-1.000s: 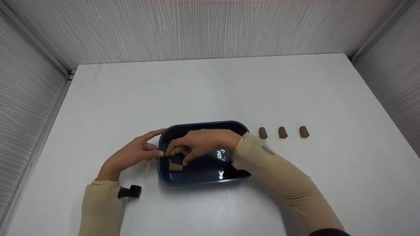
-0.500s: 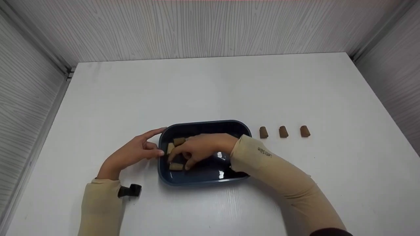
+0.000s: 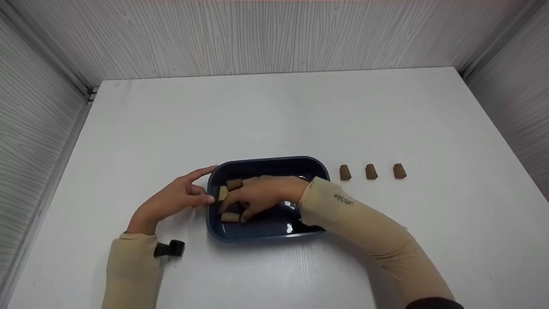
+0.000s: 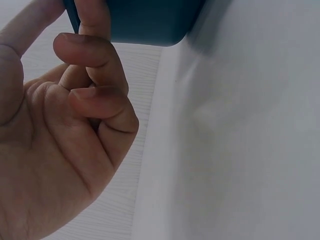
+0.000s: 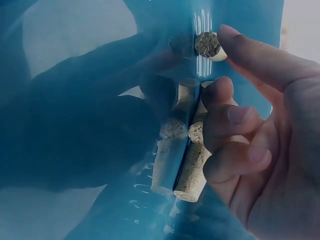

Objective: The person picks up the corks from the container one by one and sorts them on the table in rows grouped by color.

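Observation:
In the head view, a dark blue rectangular tray [image 3: 274, 239] stands before me. My left hand [image 3: 171, 201] touches its left end with index finger and thumb extended, the other fingers bent. Inside the tray's left part is my right hand [image 3: 261, 193], palm down and fingers bent. Its thumb is beside the nearer cork [image 3: 230, 217], touching or almost touching it. A pale cork [image 3: 223, 193] stands by the left wall, and a brown cork [image 3: 234, 184] lies behind it. The right wrist view shows corks [image 5: 192, 175] along the tray wall, partly hidden by my fingers.
Right of the tray, a row of three corks lies on the white table: one cork [image 3: 345, 172] close to the tray, a middle cork [image 3: 371, 171] and a far cork [image 3: 399, 171]. A black piece [image 3: 171, 249] juts from my left sleeve. Wood-grain panels surround the table.
A second ago the right fingers were at a cork by the left wall; they have moved off it, slightly toward me. Since half a second ago little has changed. My left hand stays put.

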